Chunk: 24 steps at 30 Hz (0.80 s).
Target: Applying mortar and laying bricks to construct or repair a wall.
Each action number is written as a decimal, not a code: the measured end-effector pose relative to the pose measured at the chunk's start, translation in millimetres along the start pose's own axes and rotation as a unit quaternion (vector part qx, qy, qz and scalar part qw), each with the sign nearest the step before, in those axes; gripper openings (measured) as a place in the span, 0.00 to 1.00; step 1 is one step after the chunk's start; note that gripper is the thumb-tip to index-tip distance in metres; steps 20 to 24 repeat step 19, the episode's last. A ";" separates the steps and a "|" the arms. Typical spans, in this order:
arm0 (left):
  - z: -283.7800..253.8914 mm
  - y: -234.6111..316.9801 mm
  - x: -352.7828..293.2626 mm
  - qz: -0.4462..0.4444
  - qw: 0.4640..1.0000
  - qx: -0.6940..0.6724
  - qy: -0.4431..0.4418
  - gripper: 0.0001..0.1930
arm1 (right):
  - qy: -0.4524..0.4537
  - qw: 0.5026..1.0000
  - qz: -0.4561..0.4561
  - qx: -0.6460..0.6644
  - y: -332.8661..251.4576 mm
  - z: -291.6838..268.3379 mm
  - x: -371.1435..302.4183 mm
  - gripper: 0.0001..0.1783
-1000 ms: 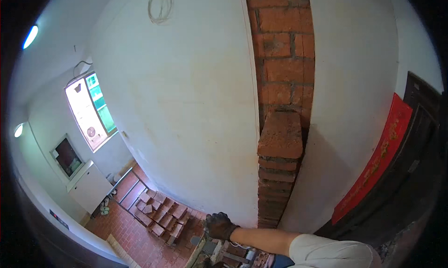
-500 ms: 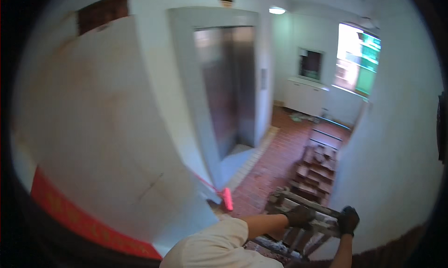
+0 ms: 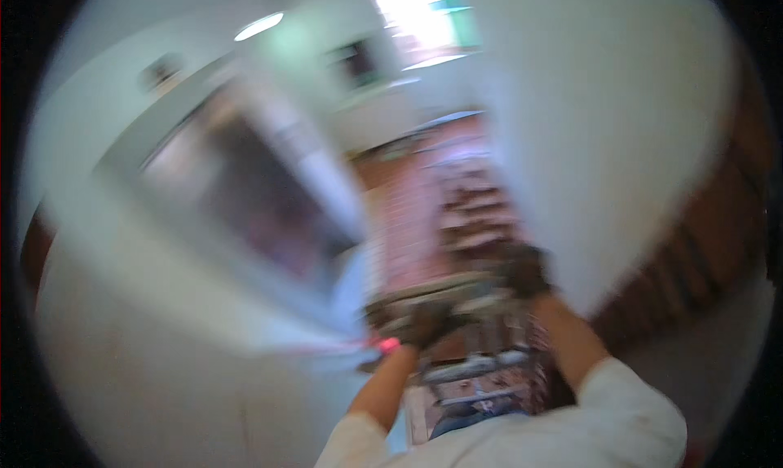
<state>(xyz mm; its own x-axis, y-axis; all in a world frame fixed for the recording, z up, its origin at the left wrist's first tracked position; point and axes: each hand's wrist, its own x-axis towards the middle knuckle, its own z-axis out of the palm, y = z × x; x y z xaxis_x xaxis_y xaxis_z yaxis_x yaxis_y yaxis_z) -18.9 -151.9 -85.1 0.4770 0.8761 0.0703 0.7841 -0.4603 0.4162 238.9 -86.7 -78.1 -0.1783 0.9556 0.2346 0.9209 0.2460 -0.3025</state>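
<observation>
My left hand [image 3: 428,321], in a dark glove, is closed on a grimy grey-brown barred frame [image 3: 491,359]. Farther along and to the right, my right hand [image 3: 524,272], gloved as well, is closed at the frame's far right side. The frame has a long crossbar and several thinner bars, and its kind is hard to make out. Between my arms, below the bars, parts of its lower structure show. Just beyond my right hand lies a stepped pile of brown, brick-like blocks [image 3: 477,211]. Motion blur smears my fingers and the frame.
A metal elevator door [image 3: 253,191] stands on the left. By my left wrist is a small bright pink-red object [image 3: 390,345]. Reddish tiled floor [image 3: 400,248] runs toward a white cabinet [image 3: 375,119] and a bright window [image 3: 420,19]. A white wall [image 3: 603,142] closes the right side.
My view has swung right, so the elevator and window now sit farther left. Both hands stay on the frame; my right hand is now farther forward than my left.
</observation>
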 end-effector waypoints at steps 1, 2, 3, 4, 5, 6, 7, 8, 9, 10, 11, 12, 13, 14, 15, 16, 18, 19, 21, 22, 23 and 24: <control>-1.8 4.6 0.0 -0.001 1.000 0.016 0.018 0.19 | -0.033 0.999 0.008 -0.019 -6.1 -9.0 -4.8 0.12; -4.8 7.7 2.1 0.063 0.992 0.088 0.069 0.20 | -0.026 0.999 0.008 -0.021 -13.3 -20.5 -9.8 0.13; -4.7 10.1 8.8 0.085 0.983 0.141 0.082 0.18 | -0.034 0.999 0.011 -0.018 -9.8 -36.4 -10.4 0.13; -0.1 17.3 10.8 0.067 0.989 0.094 0.097 0.16 | -0.016 1.000 0.005 -0.011 -6.0 -50.9 -14.3 0.12; -3.2 13.6 2.8 0.046 0.982 0.164 0.083 0.14 | -0.062 0.996 0.057 -0.036 -13.4 -58.9 -20.2 0.11; -1.1 12.9 6.7 0.040 0.968 0.218 0.116 0.12 | 0.016 0.998 0.062 -0.004 -16.7 -65.5 -25.3 0.11; -1.4 3.4 4.0 0.121 0.940 0.222 0.229 0.13 | 0.061 0.997 0.044 -0.033 -25.6 -62.5 -28.9 0.10; 0.3 -4.0 0.9 0.181 0.901 0.279 0.280 0.15 | 0.055 0.993 0.074 -0.071 -30.3 -54.8 -24.2 0.09; 2.2 -12.3 -7.5 0.177 0.907 0.283 0.257 0.16 | 0.100 0.993 0.057 -0.039 -32.5 -44.0 -22.3 0.09; 3.3 -21.8 -15.9 0.119 0.914 0.320 0.218 0.15 | 0.045 0.996 0.055 -0.058 -34.8 -31.7 -17.1 0.10; 5.2 -22.2 -4.9 0.123 0.907 0.323 0.241 0.16 | 0.099 0.992 0.037 -0.072 -19.9 -22.4 -11.5 0.11; 11.8 -18.1 -7.2 0.099 0.914 0.307 0.247 0.17 | 0.181 0.981 0.008 -0.070 -15.5 -13.9 -14.8 0.10; 9.7 -22.6 -9.8 0.118 0.912 0.296 0.258 0.16 | 0.243 0.966 -0.054 -0.070 -11.3 -9.4 -16.1 0.10; 12.8 -15.6 -3.9 0.078 0.922 0.293 0.242 0.15 | 0.308 0.948 -0.066 -0.053 -5.4 -3.1 -18.0 0.09; 12.7 -9.0 -4.5 0.080 0.923 0.289 0.240 0.14 | 0.321 0.941 -0.095 -0.040 -1.2 1.2 -16.9 0.08; 11.6 -7.2 -6.2 0.022 0.932 0.294 0.209 0.14 | 0.286 0.953 -0.100 -0.031 -4.4 -1.2 -18.6 0.08; 12.7 -13.4 -0.6 0.081 0.925 0.254 0.271 0.15 | 0.036 0.980 -0.130 -0.146 11.4 -0.6 -42.9 0.24; 9.0 -9.0 5.2 0.102 0.923 0.257 0.268 0.14 | 0.025 0.982 -0.132 -0.136 11.8 13.6 -42.0 0.24; 9.0 -9.0 5.2 0.102 0.923 0.257 0.268 0.14 | 0.025 0.982 -0.132 -0.136 11.8 13.6 -42.0 0.24; 9.0 -9.0 5.2 0.102 0.923 0.257 0.268 0.14 | 0.025 0.982 -0.132 -0.136 11.8 13.6 -42.0 0.24; 9.0 -9.0 5.2 0.102 0.923 0.257 0.268 0.14 | 0.025 0.982 -0.132 -0.136 11.8 13.6 -42.0 0.24; 9.0 -9.0 5.2 0.102 0.923 0.257 0.268 0.14 | 0.025 0.982 -0.132 -0.136 11.8 13.6 -42.0 0.24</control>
